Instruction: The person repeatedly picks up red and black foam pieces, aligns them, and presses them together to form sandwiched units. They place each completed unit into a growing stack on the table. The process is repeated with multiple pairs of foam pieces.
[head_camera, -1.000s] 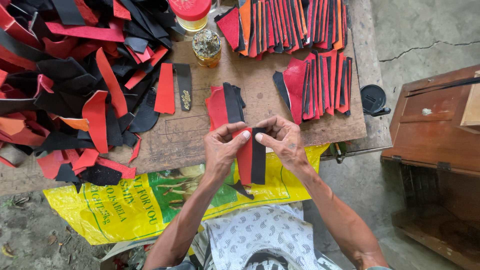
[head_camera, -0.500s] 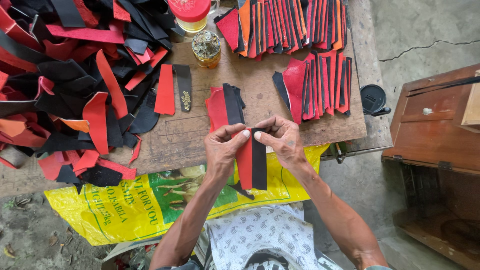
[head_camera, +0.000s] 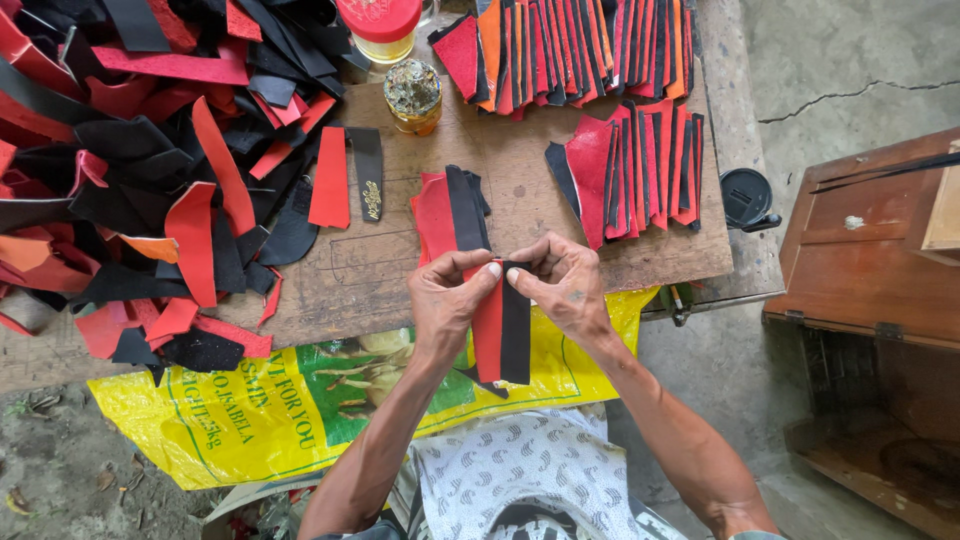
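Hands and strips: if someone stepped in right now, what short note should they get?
Left hand and right hand pinch the top of a red strip and black strip held side by side over the board.
Done: paired strips fanned at the far edge and at right.
Left: a loose pile on the left, a small stack ahead.

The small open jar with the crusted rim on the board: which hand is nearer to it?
Left. The left hand is below the jar, almost straight under it; the right hand is further off, below and to the jar's right. Neither touches it.
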